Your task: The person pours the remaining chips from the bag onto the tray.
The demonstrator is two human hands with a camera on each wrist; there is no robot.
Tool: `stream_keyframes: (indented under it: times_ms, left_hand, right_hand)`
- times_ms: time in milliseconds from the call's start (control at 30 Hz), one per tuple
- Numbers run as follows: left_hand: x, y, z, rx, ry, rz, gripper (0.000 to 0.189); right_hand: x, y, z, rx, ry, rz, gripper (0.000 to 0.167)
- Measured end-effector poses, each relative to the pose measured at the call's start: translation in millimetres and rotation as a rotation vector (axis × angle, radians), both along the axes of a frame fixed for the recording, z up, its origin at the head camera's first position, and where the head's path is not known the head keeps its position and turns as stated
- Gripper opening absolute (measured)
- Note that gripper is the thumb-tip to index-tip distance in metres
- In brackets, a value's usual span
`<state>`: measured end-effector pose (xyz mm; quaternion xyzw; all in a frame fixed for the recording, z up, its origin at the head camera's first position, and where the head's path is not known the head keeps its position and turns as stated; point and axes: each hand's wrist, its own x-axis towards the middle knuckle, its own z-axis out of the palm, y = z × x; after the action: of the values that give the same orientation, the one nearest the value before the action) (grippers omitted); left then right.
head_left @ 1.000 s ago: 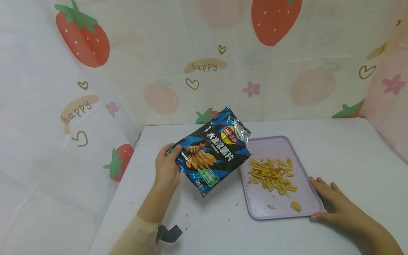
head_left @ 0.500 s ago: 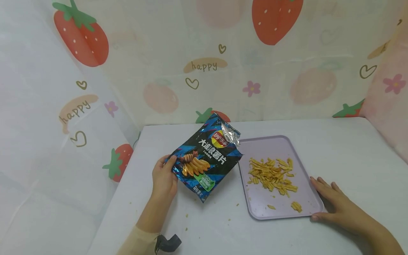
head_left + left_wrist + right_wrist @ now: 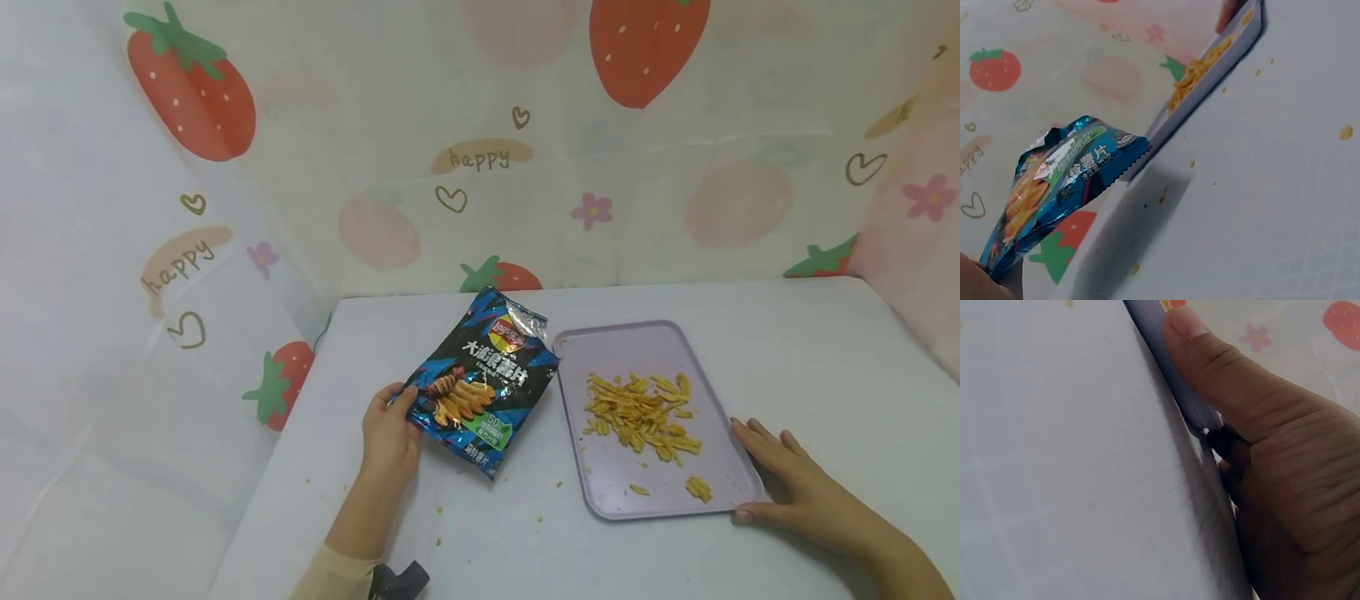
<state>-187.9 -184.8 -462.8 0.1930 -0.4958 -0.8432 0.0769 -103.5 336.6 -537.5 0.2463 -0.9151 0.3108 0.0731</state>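
My left hand (image 3: 392,433) pinches a dark blue and black Lay's potato chip bag (image 3: 483,387) at its lower left edge. The bag's torn silver top leans toward the tray, and in the left wrist view a shadow below shows it raised off the table. To the right lies a shallow lilac tray (image 3: 615,492) with a heap of broken chips (image 3: 641,417) in its middle. At its near right corner my right hand (image 3: 802,492) touches the rim, thumb along the front edge and fingers spread along the side. The right wrist view shows the thumb (image 3: 1229,369) against the tray's outer wall.
The white table (image 3: 517,554) carries scattered chip crumbs in front of the bag and left of the tray. A strawberry-print curtain (image 3: 637,192) stands behind the table. A dark device (image 3: 401,581) sits at my left wrist.
My left hand has carried the bag left and lower, away from the tray, uncovering the tray's far left corner. The right hand and the tray have stayed in place.
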Motion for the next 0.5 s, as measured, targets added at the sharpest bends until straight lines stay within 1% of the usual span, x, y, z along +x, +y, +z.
stream_keyframes:
  times_ms: [133, 300, 367, 500]
  left_hand:
    - [0.6, -1.0, -5.6, 0.016, 0.009, -0.003, 0.030]
    - [1.6, -1.7, -11.2, -0.004, -0.032, 0.005, 0.044]
    - [2.0, -1.3, -13.1, -0.004, -0.049, 0.011, 0.046]
    - [2.2, 0.6, -16.8, 0.027, -0.029, 0.011, 0.044]
  right_hand:
    - [-1.3, 1, -0.1, 0.002, 0.004, 0.006, 0.113]
    - [-1.8, 1, 0.0, 0.002, 0.001, 0.008, 0.113]
    - [-1.9, 1, 0.0, -0.001, 0.000, 0.011, 0.113]
    - [-2.0, 1, 0.4, -0.005, 0.001, 0.016, 0.112]
